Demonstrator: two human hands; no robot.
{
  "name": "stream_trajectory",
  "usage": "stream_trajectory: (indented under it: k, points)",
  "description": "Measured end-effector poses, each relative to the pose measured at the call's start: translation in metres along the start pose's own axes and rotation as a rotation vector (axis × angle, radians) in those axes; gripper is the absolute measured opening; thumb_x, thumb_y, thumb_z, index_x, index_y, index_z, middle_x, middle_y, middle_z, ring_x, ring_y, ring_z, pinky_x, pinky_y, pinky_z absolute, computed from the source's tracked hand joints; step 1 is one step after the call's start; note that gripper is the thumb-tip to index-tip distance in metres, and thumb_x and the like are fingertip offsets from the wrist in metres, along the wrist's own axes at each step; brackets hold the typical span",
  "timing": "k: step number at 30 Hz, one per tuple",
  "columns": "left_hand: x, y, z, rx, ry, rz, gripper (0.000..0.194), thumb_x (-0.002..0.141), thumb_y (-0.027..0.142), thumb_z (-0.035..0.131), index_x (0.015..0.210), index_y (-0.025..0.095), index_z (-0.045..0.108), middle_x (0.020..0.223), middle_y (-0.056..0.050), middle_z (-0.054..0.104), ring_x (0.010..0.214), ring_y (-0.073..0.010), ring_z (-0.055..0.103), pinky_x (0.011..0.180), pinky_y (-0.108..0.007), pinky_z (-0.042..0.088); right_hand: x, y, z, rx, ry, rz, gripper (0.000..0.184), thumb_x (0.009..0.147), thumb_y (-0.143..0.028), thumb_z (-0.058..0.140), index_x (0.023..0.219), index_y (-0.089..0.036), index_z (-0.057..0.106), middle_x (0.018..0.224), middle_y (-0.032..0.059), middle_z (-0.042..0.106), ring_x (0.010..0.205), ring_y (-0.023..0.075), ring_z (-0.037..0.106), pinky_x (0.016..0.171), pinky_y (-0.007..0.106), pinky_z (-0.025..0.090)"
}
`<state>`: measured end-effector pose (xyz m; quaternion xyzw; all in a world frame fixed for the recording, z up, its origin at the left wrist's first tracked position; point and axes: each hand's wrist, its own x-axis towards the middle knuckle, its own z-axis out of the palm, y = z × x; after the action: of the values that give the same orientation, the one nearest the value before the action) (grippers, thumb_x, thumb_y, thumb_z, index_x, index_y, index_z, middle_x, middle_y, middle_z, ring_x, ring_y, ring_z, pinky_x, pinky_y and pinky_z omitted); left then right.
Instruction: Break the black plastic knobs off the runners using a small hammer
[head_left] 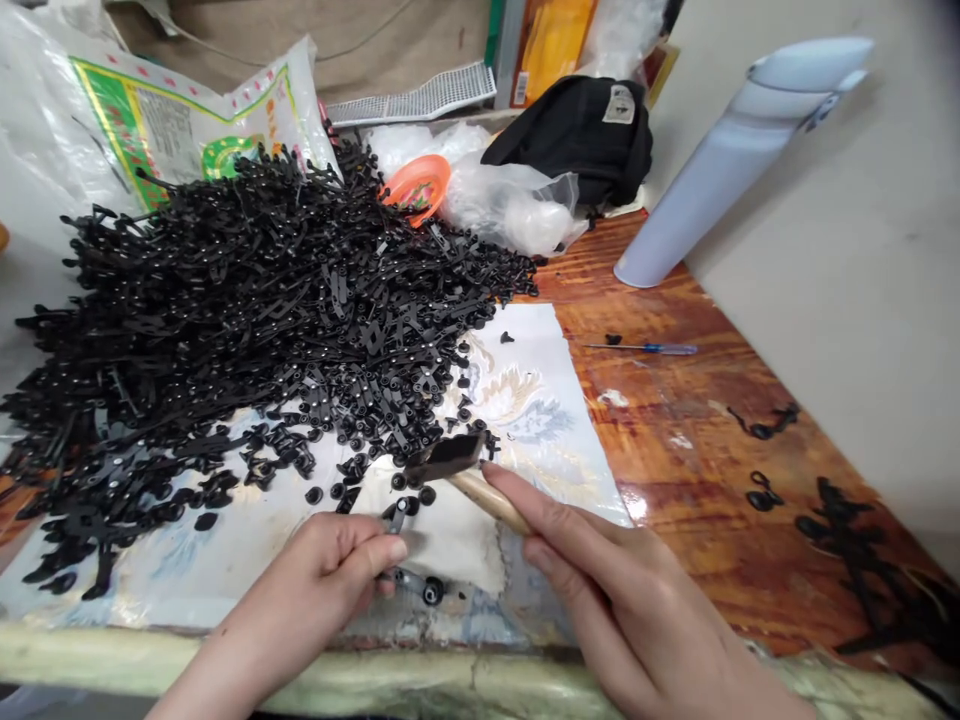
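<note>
black metal clip [397, 516] — pinched between thumb and fingers of the left hand [304, 590], over a printed sheet [525, 400]; right hand [622, 600] closed around a wooden-handled hammer [480, 492] beside it — heap of clips [247, 300] behind

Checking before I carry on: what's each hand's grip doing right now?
Left hand: closed, pinching a small black strip.
Right hand: closed, holding a wooden-handled hammer.

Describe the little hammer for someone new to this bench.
On the patterned white sheet, just below the heap of black parts, a small hammer is held in the right hand. Its pale wooden handle sets it apart from the black parts.
</note>
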<state>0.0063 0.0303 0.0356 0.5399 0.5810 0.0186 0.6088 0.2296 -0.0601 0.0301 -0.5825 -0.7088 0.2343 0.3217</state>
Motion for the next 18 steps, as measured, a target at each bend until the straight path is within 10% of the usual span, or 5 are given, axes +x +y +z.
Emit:
stream_trajectory:
  k: [18]
  points:
    - [-0.0017,-0.0044,0.0035,0.083,-0.005,-0.060,0.057,0.069,0.076,0.051,0.056,0.021,0.050,0.038,0.009,0.036,0.036,-0.0079,0.026,0.039,-0.022,0.021,-0.0031,0.0012,-0.0043,0.018,-0.026,0.037,0.050,0.099,-0.017,0.034,0.148,-0.027,0.037,0.102,0.0076,0.074,0.066,0.0182,0.070,0.068,0.035,0.062]
